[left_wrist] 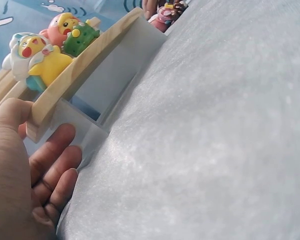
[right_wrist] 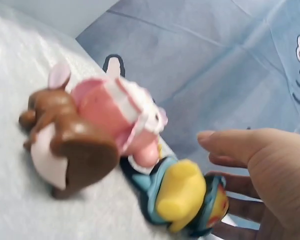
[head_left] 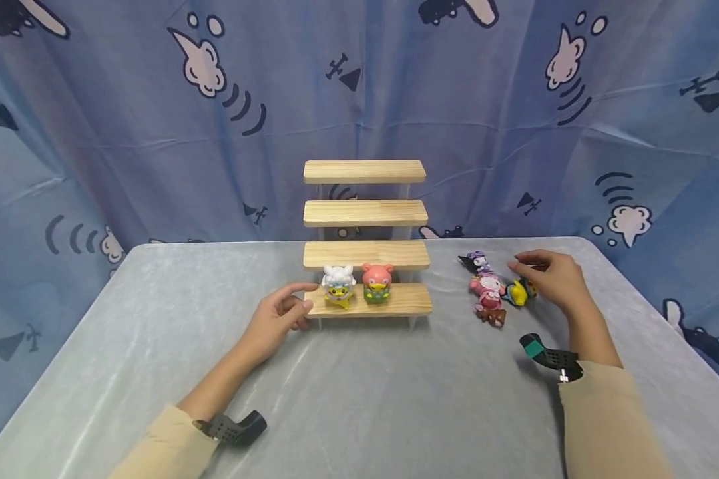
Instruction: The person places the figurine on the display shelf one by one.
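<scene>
A wooden four-step riser [head_left: 365,213] stands mid-table. On its lowest step [head_left: 410,301] sit a white-hooded yellow figure [head_left: 338,287] [left_wrist: 37,57] and a pink figure [head_left: 377,283] [left_wrist: 70,32]. My left hand [head_left: 278,319] [left_wrist: 25,175] touches that step's left end [left_wrist: 85,70], thumb on top and fingers relaxed beside the clear support. To the right, my right hand [head_left: 554,279] [right_wrist: 270,170] hovers with loosely spread fingers around a small yellow figure [head_left: 517,293] [right_wrist: 182,200], not clearly gripping it. A pink figure [head_left: 487,287] [right_wrist: 125,117], a brown one [head_left: 494,317] [right_wrist: 65,145] and a black-purple one [head_left: 476,261] lie beside it.
The grey table [head_left: 359,399] spreads wide in front of the riser. A blue patterned curtain [head_left: 126,133] hangs close behind. The three upper steps hold nothing. Black wrist mounts [head_left: 236,429] [head_left: 548,356] sit on both sleeves.
</scene>
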Demonstrator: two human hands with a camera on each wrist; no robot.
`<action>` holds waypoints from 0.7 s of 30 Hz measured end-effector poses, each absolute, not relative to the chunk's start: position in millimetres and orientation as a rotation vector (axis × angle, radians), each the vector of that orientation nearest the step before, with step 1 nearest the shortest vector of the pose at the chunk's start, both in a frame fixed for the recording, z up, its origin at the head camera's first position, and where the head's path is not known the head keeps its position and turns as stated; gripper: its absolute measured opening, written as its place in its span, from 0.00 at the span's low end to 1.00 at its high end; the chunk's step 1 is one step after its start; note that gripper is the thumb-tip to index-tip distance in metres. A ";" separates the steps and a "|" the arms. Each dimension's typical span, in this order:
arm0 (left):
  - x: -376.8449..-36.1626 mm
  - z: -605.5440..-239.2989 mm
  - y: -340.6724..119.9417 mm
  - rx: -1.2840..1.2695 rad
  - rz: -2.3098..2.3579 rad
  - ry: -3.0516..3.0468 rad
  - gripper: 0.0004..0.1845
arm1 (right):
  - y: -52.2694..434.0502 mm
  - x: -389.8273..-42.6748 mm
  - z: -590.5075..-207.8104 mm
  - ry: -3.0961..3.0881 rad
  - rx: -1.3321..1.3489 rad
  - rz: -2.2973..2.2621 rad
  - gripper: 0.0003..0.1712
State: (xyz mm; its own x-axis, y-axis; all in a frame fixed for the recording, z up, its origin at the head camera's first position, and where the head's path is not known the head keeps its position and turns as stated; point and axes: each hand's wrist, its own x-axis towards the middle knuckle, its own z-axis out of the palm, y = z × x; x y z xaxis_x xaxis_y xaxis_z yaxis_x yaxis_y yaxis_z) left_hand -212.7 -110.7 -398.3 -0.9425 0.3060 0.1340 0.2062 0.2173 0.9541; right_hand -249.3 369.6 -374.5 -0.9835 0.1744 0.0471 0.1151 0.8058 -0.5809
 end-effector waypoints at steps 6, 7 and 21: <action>-212.7 -397.8 -110.6 0.496 1.846 2.382 0.17 | 379.3 -250.8 -398.1 -2.838 -0.250 0.957 0.39; -212.8 -397.9 -110.8 0.494 1.846 2.382 0.17 | 380.6 -250.9 -402.3 -2.823 -0.255 0.974 0.39; -214.0 -400.0 -111.6 0.498 1.851 2.366 0.17 | 408.1 -232.9 -401.4 -2.907 0.034 1.213 0.33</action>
